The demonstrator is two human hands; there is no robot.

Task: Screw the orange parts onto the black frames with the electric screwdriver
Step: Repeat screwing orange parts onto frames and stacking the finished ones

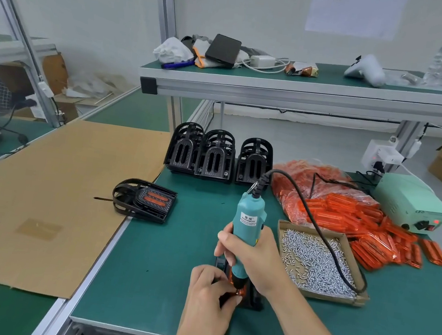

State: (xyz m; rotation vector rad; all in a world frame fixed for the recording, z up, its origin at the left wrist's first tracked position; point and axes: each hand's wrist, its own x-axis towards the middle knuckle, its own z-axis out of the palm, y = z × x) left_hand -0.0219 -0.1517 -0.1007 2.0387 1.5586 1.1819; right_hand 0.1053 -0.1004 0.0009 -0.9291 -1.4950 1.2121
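On the green worktop, the black frame being assembled lies near the front edge, right under both hands and mostly hidden by them. The right hand wraps the teal electric screwdriver, tilted slightly with its tip down on the orange part. The left hand, just left of the tip, pinches that part steady.

A single wide-angle view comes from the person's head, looking forward and steeply down onto the green workbench — close enough that both forearms enter from the bottom edge. Its wide lens bends straight lines at the margins and takes in the upper shelf — and the white wall beyond. No second view shares the scene.
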